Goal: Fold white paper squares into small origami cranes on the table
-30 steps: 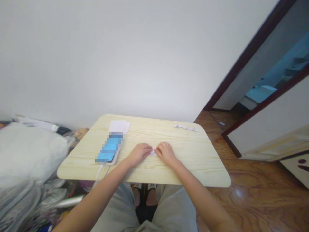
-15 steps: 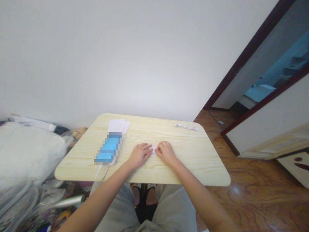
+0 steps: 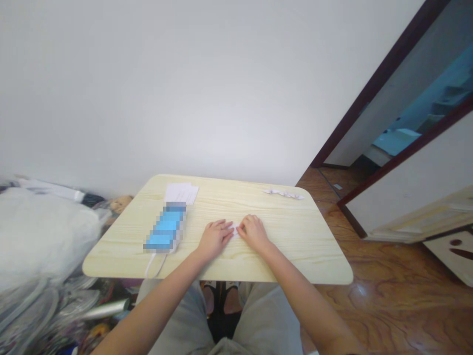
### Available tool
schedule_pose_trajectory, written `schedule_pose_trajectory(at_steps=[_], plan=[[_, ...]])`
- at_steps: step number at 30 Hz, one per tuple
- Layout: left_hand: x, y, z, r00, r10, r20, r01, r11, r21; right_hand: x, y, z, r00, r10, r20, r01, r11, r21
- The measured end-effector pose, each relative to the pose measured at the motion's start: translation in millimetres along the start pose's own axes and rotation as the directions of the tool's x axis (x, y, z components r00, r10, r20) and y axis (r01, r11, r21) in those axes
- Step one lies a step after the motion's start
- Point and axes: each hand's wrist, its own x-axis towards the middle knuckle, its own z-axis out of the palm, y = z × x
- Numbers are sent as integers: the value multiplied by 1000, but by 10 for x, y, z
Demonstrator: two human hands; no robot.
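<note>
A small piece of white paper (image 3: 235, 229) lies low over the middle of the table, mostly covered by my fingers. On its left edge my left hand (image 3: 216, 236) holds it, thumb on the near side and fingers on the far side. From the right, my right hand (image 3: 254, 231) pinches the other end with curled fingers. Farther right, near the back edge, rests a row of small folded white paper pieces (image 3: 284, 194). Flat white paper sheets (image 3: 181, 192) are at the back left.
A phone with a blurred blue screen (image 3: 166, 229) and a white cable (image 3: 151, 265) occupies the left of the pale wooden table (image 3: 295, 246). A white wall (image 3: 221, 98) stands behind. Bags and clutter (image 3: 44, 305) fill the floor at left; a doorway (image 3: 373, 123) is at right.
Both hands stay at the paper with hardly any movement. The right hand's fingers have shifted very slightly to the left.
</note>
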Motion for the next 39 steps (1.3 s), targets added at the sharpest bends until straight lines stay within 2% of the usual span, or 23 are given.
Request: schedule_pose_trajectory(at_steps=[7, 12, 21, 32, 39], plan=[[-18, 21, 4, 999, 27, -18, -26, 999, 36, 20, -22, -19, 1000, 21, 11, -21, 1000, 2], [-21, 31, 25, 999, 7, -54, -5, 999, 35, 32, -30, -19, 999, 24, 28, -24, 1000, 4], [-8, 59, 65, 994, 52, -91, -51, 998, 22, 3, 31, 71, 998, 25, -54, -23, 999, 38], [-187, 129, -104, 987, 125, 105, -141, 978, 153, 3, 116, 72, 997, 23, -73, -15, 994, 104], [-216, 149, -167, 977, 126, 169, -154, 974, 167, 105, 205, 92, 990, 126, -62, -116, 981, 154]])
